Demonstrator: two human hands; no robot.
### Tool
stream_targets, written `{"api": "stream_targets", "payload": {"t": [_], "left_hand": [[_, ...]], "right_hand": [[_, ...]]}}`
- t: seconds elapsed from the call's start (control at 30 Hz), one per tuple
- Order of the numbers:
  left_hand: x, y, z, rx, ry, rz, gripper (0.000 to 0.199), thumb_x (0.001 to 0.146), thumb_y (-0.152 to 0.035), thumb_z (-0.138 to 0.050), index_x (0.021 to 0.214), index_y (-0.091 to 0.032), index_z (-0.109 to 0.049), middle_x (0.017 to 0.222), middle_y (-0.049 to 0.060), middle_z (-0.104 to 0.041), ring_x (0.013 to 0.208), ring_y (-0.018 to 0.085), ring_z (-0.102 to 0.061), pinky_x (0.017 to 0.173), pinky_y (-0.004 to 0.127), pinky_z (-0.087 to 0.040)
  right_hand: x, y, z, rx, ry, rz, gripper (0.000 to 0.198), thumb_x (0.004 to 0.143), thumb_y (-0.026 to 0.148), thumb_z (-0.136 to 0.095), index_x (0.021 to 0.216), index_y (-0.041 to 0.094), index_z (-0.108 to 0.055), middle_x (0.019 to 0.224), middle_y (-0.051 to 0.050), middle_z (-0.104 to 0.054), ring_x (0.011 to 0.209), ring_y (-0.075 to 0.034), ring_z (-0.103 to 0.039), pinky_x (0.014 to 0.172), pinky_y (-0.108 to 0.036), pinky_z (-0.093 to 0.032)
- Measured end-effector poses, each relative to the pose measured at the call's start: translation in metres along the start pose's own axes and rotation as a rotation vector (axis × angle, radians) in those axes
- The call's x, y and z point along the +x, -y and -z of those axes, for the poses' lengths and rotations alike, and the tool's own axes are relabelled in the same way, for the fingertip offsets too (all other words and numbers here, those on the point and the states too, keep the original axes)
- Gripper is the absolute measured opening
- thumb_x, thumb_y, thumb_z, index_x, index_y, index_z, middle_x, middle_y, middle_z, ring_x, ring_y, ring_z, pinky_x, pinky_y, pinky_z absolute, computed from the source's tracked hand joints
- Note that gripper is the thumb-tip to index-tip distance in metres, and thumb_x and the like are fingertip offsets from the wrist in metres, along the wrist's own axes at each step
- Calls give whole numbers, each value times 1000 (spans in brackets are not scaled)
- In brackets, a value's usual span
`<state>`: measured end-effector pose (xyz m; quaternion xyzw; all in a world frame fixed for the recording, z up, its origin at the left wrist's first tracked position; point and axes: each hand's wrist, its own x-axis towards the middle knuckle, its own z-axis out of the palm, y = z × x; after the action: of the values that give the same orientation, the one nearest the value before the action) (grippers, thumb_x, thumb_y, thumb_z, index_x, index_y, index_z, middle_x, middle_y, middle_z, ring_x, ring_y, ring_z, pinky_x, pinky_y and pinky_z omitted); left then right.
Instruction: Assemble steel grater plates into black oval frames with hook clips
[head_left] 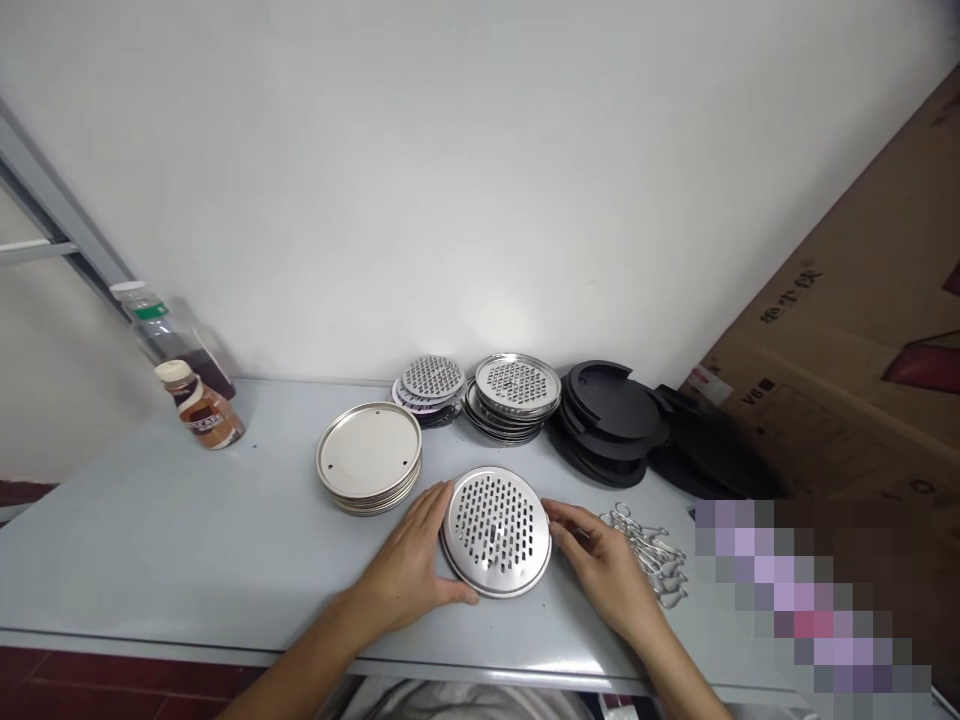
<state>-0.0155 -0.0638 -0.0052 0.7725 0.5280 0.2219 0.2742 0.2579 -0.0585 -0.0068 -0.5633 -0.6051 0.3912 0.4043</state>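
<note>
In front of me on the table lies a round perforated metal disc with a raised rim and rows of slots. My left hand grips its left edge, fingers along the far side and thumb at the near rim. At the right edge, my right hand pinches the rim between thumb and fingers. What lies directly under the disc is mostly hidden. Just left stands a stack of plain metal plates with small holes. Beside my right hand is a pile of wire hooks.
Against the wall stand a stack of small slotted discs, a stack of rimmed slotted discs and black round pieces. Two bottles, one brown and one clear, stand left. A large cardboard box borders the right side.
</note>
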Motion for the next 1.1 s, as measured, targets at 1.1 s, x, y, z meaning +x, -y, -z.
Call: {"api": "stream_targets", "payload": {"t": [1.1], "left_hand": [[-2, 8, -6, 166, -41, -95, 90, 74, -41, -79, 151, -27, -34, 160, 12, -29, 146, 32, -27, 117, 53, -30]], "right_hand": [[-26, -4, -7, -775, 143, 428, 76, 90, 56, -56, 153, 25, -27, 159, -14, -29, 147, -32, -24, 118, -63, -21]]}}
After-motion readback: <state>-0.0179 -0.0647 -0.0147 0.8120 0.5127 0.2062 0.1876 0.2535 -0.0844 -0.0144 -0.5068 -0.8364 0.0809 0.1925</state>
